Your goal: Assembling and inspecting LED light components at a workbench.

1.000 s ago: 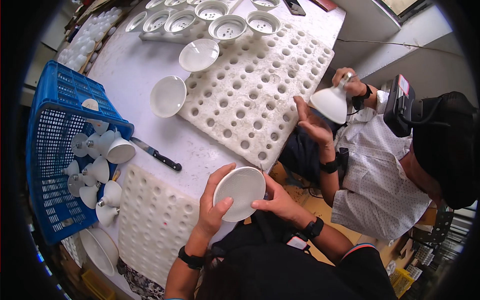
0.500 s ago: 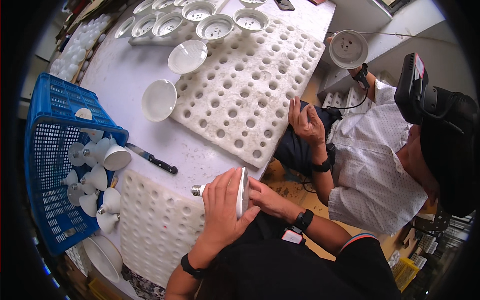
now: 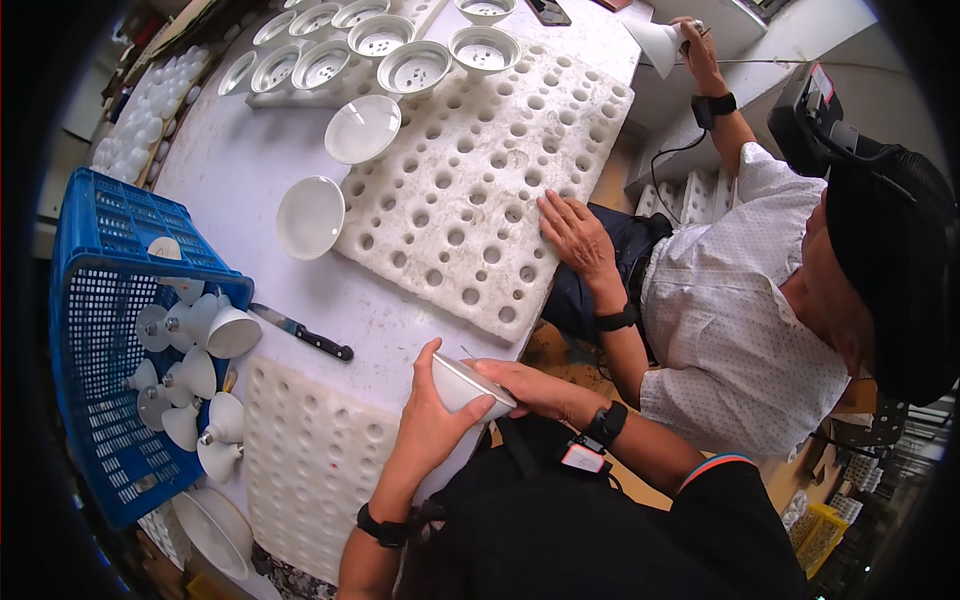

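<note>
At the worktop (image 3: 395, 352) edge | left hand (image 3: 428, 422) grasps a tilted white lamp (image 3: 460, 384); right hand (image 3: 535, 388) meets its rim (fingertips hidden, grip unclear) | slack hold could drop it floorward | bare knife (image 3: 318, 341) risks a cut if reached past | pale, smudged surface; co-worker (image 3: 745, 290) at right

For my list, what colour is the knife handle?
The knife handle is black, seen best in the head view.
</note>
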The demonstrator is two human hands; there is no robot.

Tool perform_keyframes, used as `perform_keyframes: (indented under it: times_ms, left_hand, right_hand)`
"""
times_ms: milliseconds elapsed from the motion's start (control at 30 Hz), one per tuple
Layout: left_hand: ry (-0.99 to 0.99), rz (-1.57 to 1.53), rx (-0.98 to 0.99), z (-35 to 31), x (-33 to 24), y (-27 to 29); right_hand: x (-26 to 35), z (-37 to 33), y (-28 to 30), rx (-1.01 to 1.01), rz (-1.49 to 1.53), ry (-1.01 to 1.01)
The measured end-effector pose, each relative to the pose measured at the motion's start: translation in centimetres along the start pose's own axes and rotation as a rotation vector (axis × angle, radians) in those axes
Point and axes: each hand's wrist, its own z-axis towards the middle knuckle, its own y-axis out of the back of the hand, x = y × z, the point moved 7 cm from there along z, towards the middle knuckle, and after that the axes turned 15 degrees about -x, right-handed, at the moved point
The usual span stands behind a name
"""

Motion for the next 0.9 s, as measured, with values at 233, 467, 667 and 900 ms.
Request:
perform_keyframes:
  times_ms: [233,467,667,900]
  left_hand:
    - [0.065,-0.147,-0.007,1.0,0.6,-0.3]
    - [0.052,-0.476,0.034,2.6,0.8,-1.1]
    - [-0.337,-0.410,-0.233,10.3,-3.8,0.3]
    - [-0.302,0.387,-0.441,14.0,0.3,-0.5]
  right_hand:
    - [1.3,-0.5,0.4,0.039,-0.004,0.006]
    - [4.5,-0.3,2.0,-0.033,0.167,0.163]
    - [11.0,1.9,4.4,-0.260,0.588,0.448]
    - [10.5,2.4,4.6,-0.390,0.335,0.480]
